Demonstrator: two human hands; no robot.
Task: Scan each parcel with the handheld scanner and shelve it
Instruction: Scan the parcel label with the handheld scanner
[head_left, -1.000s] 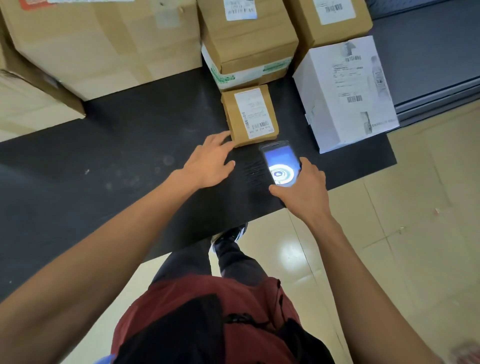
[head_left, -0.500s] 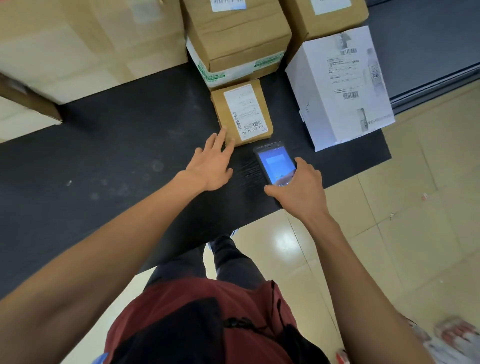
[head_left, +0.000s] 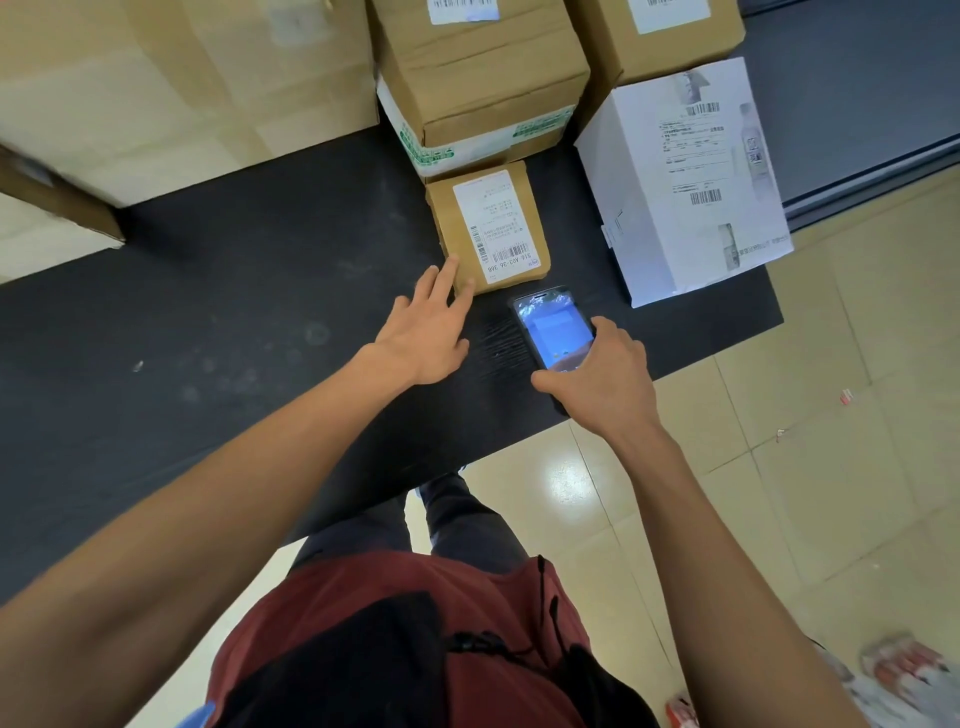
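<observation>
In the head view, a small brown parcel (head_left: 488, 228) was seen lying flat on the black surface (head_left: 234, 312) just above the frame's centre, its white label (head_left: 500, 227) turned upward. The left hand (head_left: 426, 332) was stretched out with fingers straight, its fingertips (head_left: 451, 265) touching the parcel's lower left corner. The handheld scanner (head_left: 553, 327), its screen lit blue, was gripped by the right hand (head_left: 597, 379) just right of centre, close below the parcel. A white box (head_left: 685, 182) was set at the upper right, and a taped brown carton (head_left: 478, 78) stood directly above the parcel. Beige floor tiles (head_left: 831, 415) filled the right side.
</observation>
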